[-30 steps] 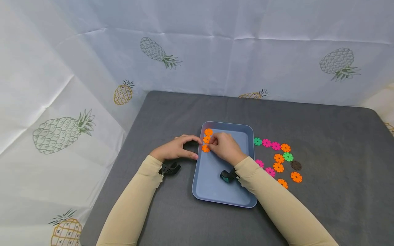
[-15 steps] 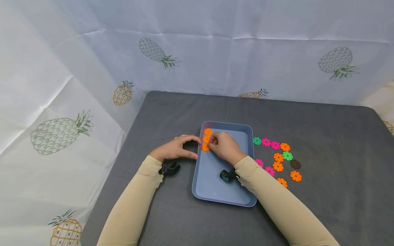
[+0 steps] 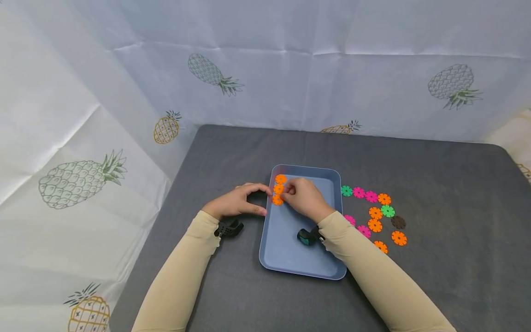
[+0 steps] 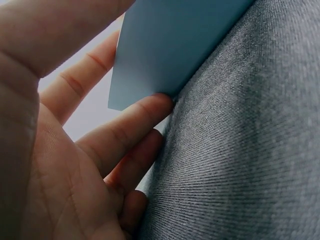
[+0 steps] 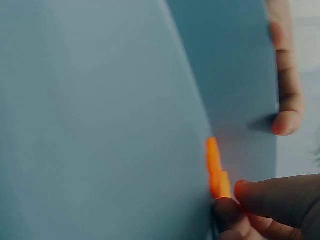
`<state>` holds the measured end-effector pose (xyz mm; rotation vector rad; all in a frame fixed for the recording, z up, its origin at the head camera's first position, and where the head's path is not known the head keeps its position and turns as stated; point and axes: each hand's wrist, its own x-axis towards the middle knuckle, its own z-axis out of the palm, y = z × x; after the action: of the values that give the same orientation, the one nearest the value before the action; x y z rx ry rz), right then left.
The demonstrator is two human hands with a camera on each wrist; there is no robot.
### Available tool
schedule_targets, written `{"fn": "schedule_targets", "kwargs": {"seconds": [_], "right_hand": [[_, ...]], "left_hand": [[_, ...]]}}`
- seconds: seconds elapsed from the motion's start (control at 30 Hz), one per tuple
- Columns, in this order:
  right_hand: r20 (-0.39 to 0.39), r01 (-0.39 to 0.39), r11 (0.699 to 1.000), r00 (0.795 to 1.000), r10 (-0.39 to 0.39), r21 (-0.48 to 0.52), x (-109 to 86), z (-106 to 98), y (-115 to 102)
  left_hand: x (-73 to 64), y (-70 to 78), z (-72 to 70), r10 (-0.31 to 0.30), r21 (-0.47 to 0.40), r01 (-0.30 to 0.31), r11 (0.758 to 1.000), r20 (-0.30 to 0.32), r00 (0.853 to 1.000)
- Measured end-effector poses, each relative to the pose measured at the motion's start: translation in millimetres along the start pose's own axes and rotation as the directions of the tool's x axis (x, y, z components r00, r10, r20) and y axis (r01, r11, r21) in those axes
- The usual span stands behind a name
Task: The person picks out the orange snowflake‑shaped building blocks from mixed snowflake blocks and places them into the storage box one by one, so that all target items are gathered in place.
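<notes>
A blue rectangular tray (image 3: 300, 240) lies on the grey-covered table. Inside its left edge is a short column of orange notched discs (image 3: 280, 179). My right hand (image 3: 304, 198) reaches into the tray from the right, its thumb and fingertips pinching an orange notched disc (image 5: 225, 185) in that column. My left hand (image 3: 238, 201) stays outside the tray's left wall, index finger at the rim, thumb spread below. In the left wrist view its fingers (image 4: 132, 122) touch the tray's outer wall (image 4: 155, 55) and the cloth. The right fingers partly hide the middle and lower discs.
Right of the tray lie several more notched discs: green (image 3: 387, 211), pink (image 3: 371, 196), orange (image 3: 399, 238) and a dark brown disc (image 3: 398, 222). The right sleeve (image 3: 373, 258) crosses the tray's right wall and covers part of this group. A pineapple-print cloth (image 3: 282, 87) hangs behind the table.
The middle and lower orange discs sit closer together than one second ago, with the right fingertips still at them. The left hand stays at the rim.
</notes>
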<state>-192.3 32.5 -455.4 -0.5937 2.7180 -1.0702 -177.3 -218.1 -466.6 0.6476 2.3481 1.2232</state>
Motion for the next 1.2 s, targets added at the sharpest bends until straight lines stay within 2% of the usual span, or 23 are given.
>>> {"fn": "schedule_targets", "kwargs": {"seconds": [0.27, 0.67, 1.2], "right_hand": [[0.039, -0.05, 0.998, 0.998, 0.048, 0.045, -5.2, -13, -5], [0.113, -0.087, 0.986, 0.991, 0.071, 0.141, -22.9, -34, -12], [0.082, -0.104, 0.99, 0.992, 0.096, 0.092, -51.7, -64, -12]], "left_hand": [[-1.1, 0.3, 1.4, -0.009, -0.023, 0.009, 1.0, 0.002, 1.0], [0.3, 2.0, 1.9, -0.009, -0.025, 0.009, 1.0, 0.001, 1.0], [-1.9, 3.2, 1.4, -0.025, -0.02, 0.025, 0.999, -0.005, 1.0]]}}
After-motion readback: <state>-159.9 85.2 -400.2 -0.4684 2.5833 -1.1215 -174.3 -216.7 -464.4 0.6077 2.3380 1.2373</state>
